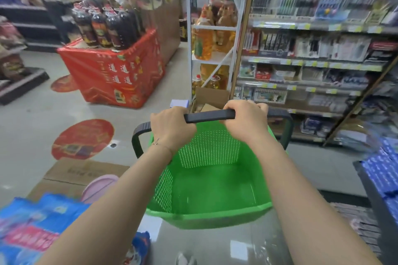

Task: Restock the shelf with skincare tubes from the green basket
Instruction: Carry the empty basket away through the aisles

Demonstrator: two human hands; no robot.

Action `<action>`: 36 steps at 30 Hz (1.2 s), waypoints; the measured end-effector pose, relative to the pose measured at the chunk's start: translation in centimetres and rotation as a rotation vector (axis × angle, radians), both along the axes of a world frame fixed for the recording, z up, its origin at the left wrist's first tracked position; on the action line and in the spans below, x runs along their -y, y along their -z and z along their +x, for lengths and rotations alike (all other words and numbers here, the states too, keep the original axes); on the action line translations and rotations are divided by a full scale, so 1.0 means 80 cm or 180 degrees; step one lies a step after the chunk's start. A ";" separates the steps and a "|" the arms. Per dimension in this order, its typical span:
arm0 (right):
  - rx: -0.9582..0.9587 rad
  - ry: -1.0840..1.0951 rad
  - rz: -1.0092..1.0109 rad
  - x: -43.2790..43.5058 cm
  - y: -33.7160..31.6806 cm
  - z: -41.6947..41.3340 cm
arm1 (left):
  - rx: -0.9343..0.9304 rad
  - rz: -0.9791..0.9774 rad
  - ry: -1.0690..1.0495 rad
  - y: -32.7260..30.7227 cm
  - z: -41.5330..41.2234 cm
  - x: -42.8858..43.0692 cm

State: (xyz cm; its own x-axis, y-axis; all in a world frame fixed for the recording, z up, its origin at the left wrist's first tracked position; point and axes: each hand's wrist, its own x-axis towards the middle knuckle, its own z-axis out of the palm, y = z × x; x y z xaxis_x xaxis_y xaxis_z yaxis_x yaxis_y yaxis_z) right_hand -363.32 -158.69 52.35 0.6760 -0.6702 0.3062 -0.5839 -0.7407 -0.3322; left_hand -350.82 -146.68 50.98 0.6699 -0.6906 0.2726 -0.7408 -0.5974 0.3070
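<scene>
Above the glossy grey floor (323,168) of a shop aisle, our left hand (172,127) and right hand (243,120) both curl around the black handle (210,116) of the green basket (206,218), near the shelf (312,64) at right. Writing on the far-left red display (112,75) is too blurred to read.

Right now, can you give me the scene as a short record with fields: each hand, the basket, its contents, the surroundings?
left hand: grips the black handle
right hand: grips the same handle, further right
basket: green, perforated walls, held above the floor
contents: nothing visible inside
surroundings: stocked shelves on the right; red display bin with dark bottles ahead left
</scene>
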 end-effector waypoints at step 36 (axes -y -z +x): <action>0.0244 -0.1927 0.0205 0.071 -0.004 0.709 | 0.0071 0.0034 -0.2046 -0.012 0.591 0.006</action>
